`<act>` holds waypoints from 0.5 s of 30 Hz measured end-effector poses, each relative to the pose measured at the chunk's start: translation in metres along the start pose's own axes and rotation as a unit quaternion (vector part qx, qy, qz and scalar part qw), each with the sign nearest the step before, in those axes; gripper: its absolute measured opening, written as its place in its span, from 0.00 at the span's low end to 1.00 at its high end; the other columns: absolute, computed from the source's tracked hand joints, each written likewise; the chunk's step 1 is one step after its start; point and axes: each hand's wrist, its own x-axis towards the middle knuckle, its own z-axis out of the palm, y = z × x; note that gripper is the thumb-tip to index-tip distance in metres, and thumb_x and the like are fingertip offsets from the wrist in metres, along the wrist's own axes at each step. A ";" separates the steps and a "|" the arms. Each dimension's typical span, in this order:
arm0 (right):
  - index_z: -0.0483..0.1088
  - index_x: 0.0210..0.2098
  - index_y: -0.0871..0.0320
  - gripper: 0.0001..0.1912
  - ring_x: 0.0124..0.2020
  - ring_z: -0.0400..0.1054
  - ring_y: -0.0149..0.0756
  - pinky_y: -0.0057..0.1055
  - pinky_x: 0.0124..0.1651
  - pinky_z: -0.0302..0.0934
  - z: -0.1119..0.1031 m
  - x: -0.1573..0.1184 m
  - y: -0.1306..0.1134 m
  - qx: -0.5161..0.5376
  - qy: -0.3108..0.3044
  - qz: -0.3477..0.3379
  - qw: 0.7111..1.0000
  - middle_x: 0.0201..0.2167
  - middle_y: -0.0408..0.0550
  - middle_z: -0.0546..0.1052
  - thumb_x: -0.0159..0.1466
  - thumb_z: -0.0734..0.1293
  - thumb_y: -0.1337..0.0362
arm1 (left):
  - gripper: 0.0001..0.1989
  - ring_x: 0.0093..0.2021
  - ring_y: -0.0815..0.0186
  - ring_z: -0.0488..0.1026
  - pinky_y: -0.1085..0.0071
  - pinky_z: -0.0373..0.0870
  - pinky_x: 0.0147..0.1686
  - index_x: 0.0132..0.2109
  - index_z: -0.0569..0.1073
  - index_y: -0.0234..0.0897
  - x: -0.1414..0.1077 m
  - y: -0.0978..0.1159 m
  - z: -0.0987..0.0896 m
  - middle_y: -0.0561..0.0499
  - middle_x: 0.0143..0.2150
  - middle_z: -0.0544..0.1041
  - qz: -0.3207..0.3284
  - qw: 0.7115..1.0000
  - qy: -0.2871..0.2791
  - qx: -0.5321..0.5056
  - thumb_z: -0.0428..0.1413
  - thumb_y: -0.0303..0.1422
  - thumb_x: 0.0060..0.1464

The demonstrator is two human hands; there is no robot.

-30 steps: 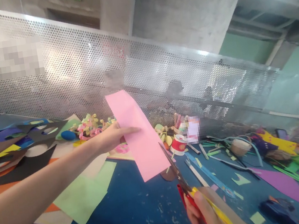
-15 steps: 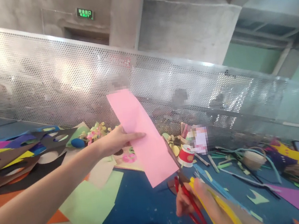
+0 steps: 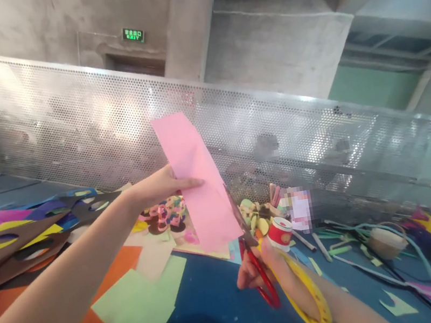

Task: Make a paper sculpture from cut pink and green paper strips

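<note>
A long pink sheet of paper [image 3: 205, 201] is held up over the blue table by my left hand [image 3: 173, 182], thumb in front and the other fingers hidden behind it. My right hand [image 3: 273, 267] grips a pair of scissors [image 3: 265, 284] with one red and one yellow handle. The scissor blades point up along the sheet's right edge, close to its lower right corner. I cannot tell whether the paper lies between the blades.
Green sheets [image 3: 141, 310] and orange paper [image 3: 122, 269] lie beneath my left arm. Cut-out dark felt-like sheets [image 3: 38, 233] pile up at left. A red-and-white cup [image 3: 280, 233], strips and scraps lie to the right. A perforated metal screen [image 3: 82, 122] stands behind the table.
The view has tilted, so the surroundings sit lower and farther right. The pink sheet and both hands have risen slightly; the scissors have shifted left with the sheet's edge.
</note>
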 end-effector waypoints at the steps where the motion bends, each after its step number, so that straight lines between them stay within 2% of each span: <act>1: 0.59 0.24 0.55 0.33 0.35 0.72 0.39 0.37 0.43 0.66 0.000 0.003 -0.004 0.024 -0.001 -0.006 1.000 0.29 0.51 0.75 0.57 0.45 0.34 | 0.19 0.44 0.52 0.75 0.62 0.73 0.41 0.45 0.74 0.37 0.002 0.003 -0.001 0.41 0.46 0.76 0.008 1.000 0.000 -0.005 0.62 0.31 0.43; 5: 0.59 0.23 0.56 0.32 0.36 0.72 0.39 0.38 0.45 0.65 0.001 0.013 -0.015 0.071 -0.034 -0.019 0.997 0.28 0.50 0.73 0.54 0.49 0.32 | 0.21 0.46 0.51 0.74 0.61 0.73 0.42 0.48 0.73 0.37 0.004 0.011 -0.002 0.41 0.47 0.76 0.040 0.999 -0.002 -0.013 0.61 0.31 0.44; 11: 0.59 0.23 0.56 0.32 0.36 0.72 0.41 0.39 0.44 0.66 0.005 0.011 -0.012 0.026 0.002 -0.026 0.999 0.29 0.51 0.74 0.56 0.49 0.34 | 0.20 0.47 0.52 0.73 0.59 0.71 0.44 0.48 0.71 0.35 0.003 0.005 -0.007 0.42 0.48 0.75 0.018 0.999 -0.028 0.024 0.61 0.32 0.45; 15: 0.59 0.22 0.55 0.31 0.35 0.72 0.42 0.38 0.43 0.66 0.007 0.007 -0.011 0.038 0.010 -0.014 0.999 0.29 0.50 0.75 0.55 0.50 0.33 | 0.20 0.47 0.52 0.72 0.60 0.70 0.45 0.47 0.71 0.35 0.003 0.004 -0.009 0.42 0.48 0.75 0.005 0.998 -0.028 0.047 0.61 0.34 0.46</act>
